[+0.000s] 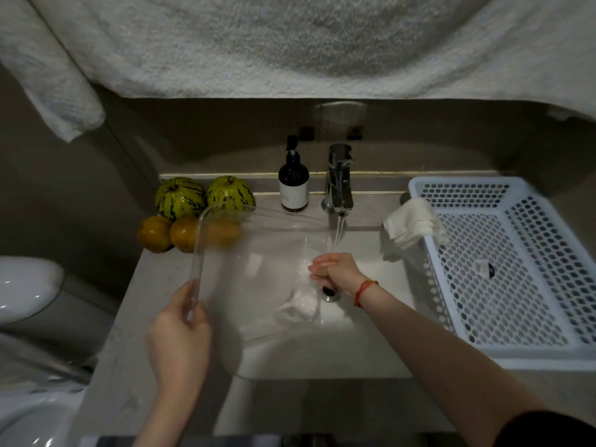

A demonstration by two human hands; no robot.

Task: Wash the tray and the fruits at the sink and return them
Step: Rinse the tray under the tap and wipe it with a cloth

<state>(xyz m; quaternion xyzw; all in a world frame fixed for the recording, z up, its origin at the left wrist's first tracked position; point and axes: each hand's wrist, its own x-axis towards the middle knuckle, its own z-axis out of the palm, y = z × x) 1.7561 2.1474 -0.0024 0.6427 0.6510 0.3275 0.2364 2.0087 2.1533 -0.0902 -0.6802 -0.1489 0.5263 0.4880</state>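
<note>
Tray [258, 269] over sink [371, 333], left hand [177, 337] gripping rim, water running

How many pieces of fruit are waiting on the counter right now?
5. Two striped green melons sit at the back left of the counter, and three orange fruits line up in front of them, the rightmost seen through the clear tray. Others may be hidden.

We look steeply down from head height, close over both hands, facing the sink [371, 333] and faucet [338, 185] beyond them.
</note>
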